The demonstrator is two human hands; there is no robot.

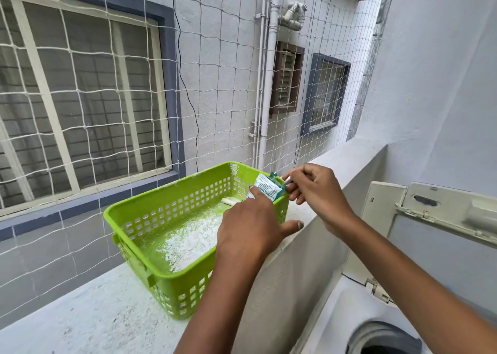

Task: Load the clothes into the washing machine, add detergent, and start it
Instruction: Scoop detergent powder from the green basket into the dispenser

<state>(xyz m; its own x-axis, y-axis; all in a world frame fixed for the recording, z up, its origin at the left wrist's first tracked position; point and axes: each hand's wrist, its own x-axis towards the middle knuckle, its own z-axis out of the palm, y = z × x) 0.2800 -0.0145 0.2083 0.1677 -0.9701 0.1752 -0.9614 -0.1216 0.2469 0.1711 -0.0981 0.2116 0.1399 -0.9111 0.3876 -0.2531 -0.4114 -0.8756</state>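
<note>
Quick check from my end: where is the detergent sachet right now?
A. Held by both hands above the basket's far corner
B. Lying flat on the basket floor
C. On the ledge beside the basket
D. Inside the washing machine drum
A: the left hand and right hand both pinch the detergent sachet over the far corner of the green basket.

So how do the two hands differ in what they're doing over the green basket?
The left hand reaches across the green perforated plastic basket, fingers on the small white-and-teal detergent sachet, thumb stretched out over the basket's near rim. The right hand sits higher, beyond the rim, with curled fingers pinching the sachet's other end alongside a thin silvery object I cannot identify. Both hands hold the same sachet.
</note>
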